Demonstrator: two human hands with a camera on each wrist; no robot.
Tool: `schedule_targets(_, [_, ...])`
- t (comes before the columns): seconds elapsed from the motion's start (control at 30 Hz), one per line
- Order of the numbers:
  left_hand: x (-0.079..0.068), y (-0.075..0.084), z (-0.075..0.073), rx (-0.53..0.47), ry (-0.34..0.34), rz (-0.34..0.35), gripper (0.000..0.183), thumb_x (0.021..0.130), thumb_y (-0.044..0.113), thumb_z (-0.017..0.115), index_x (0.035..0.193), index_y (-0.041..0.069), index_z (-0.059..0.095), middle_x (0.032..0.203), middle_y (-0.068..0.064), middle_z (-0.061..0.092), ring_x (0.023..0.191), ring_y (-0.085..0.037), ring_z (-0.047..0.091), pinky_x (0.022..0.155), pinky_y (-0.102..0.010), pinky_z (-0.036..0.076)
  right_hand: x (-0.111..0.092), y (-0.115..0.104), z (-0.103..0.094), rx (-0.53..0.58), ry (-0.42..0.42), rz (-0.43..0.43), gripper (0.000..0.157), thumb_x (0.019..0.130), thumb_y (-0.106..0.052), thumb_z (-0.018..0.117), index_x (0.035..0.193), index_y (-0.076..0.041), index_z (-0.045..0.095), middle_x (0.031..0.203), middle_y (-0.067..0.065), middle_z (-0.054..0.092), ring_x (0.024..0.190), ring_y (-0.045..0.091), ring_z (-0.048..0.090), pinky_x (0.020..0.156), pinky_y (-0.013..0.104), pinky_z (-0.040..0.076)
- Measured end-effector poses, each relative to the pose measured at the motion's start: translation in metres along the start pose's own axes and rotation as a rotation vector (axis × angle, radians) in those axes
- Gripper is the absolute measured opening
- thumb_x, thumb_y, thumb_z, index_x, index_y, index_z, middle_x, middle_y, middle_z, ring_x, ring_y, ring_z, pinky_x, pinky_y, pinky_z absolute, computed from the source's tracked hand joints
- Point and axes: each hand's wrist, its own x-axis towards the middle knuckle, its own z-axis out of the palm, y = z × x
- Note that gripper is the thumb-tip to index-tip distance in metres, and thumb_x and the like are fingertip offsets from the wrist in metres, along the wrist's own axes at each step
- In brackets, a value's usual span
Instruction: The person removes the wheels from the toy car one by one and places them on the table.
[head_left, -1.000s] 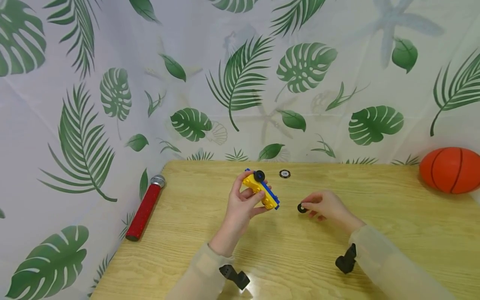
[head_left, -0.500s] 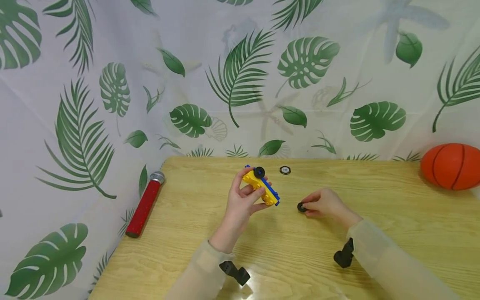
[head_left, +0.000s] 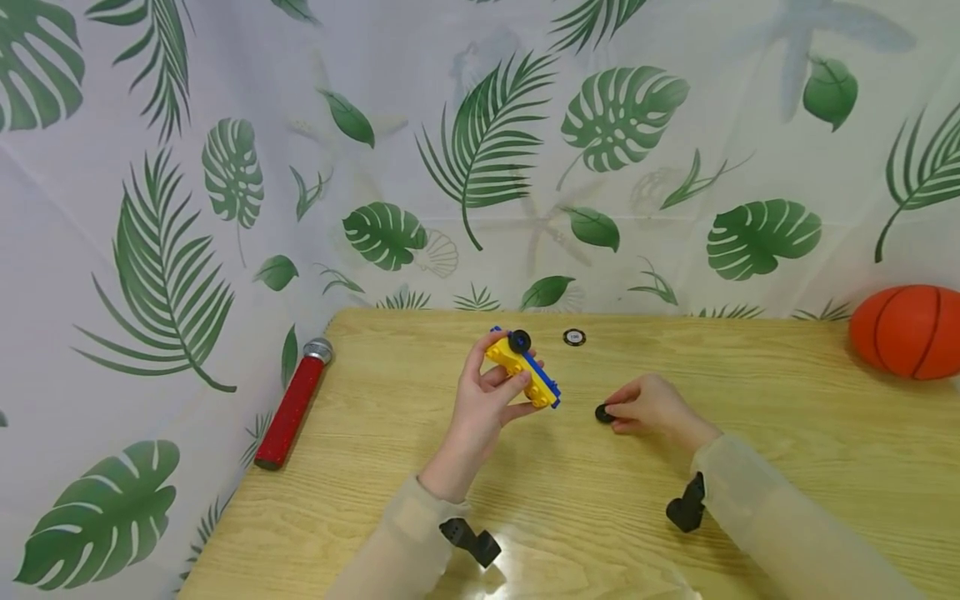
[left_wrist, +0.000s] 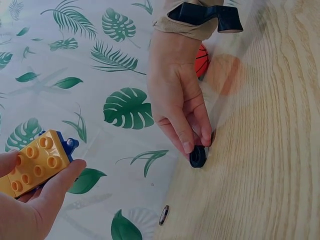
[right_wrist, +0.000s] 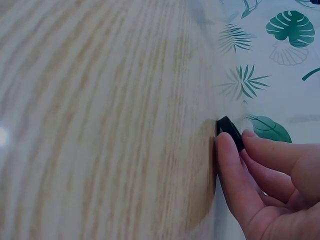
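Wooden table [head_left: 750,392] | left hand [head_left: 480,408] grip clasps yellow brick [head_left: 521,375], slanting far-left to near-right | right hand [head_left: 648,406] pinches wheel [head_left: 603,413]

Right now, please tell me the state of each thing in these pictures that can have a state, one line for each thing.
Left hand: holds the toy car base, lifted off the table.
Toy car base: tilted, one black wheel fitted at its far end.
Right hand: pinches the loose wheel.
Loose wheel: on edge, touching the table.
Small disc: lies flat, untouched.
Red tube: lies at the table's left edge.
Orange ball: rests untouched.
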Motion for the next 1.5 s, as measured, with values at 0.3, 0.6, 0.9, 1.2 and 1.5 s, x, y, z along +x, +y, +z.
schedule_targets(0.3, [0.000,0.002,0.002,-0.007,-0.012,0.001,0.058,0.097,-0.004,0.057,0.145,0.021,0.039,0.134,-0.015,0.062,0.131,-0.043,0.051,0.088,-0.059,0.055,-0.003,0.003,-0.003,-0.016,0.015,0.008,0.031,0.095,-0.004,0.063,0.120,0.015,0.061,0.104,0.026,0.071,0.069,0.015,0.072,0.066,0.029,0.061])
schedule_targets(0.6, [-0.002,-0.001,0.004,0.020,-0.031,-0.019,0.056,0.096,-0.004,0.058,0.141,0.026,0.044,0.136,-0.017,0.061,0.127,-0.038,0.057,0.087,-0.059,0.055,-0.008,0.003,-0.006,0.012,0.071,-0.058,0.032,0.097,-0.005,0.061,0.120,0.017,0.060,0.096,0.023,0.072,0.071,0.013,0.070,0.068,0.030,0.062])
schedule_targets(0.9, [-0.001,0.001,0.010,0.064,-0.103,-0.026,0.058,0.096,-0.004,0.057,0.144,0.023,0.039,0.138,-0.019,0.059,0.129,-0.038,0.056,0.086,-0.058,0.056,-0.022,-0.039,-0.018,0.102,0.111,-0.139,0.041,0.099,-0.015,0.060,0.130,0.012,0.056,0.099,0.010,0.073,0.079,0.011,0.071,0.079,0.033,0.061])
schedule_targets(1.2, [0.000,0.001,0.014,0.080,-0.118,-0.042,0.058,0.096,-0.005,0.057,0.145,0.021,0.039,0.137,-0.022,0.059,0.130,-0.041,0.053,0.084,-0.058,0.056,-0.035,-0.064,-0.021,0.098,0.138,-0.214,0.038,0.100,-0.014,0.058,0.131,0.009,0.057,0.108,0.016,0.071,0.081,0.008,0.070,0.079,0.028,0.061])
schedule_targets(1.5, [-0.001,0.000,0.017,0.094,-0.153,-0.065,0.058,0.096,-0.005,0.057,0.143,0.024,0.040,0.139,-0.023,0.057,0.128,-0.042,0.055,0.083,-0.057,0.057,-0.055,-0.084,-0.015,0.068,0.127,-0.319,0.038,0.101,-0.021,0.058,0.129,0.006,0.060,0.105,0.014,0.071,0.084,0.014,0.070,0.076,0.027,0.061])
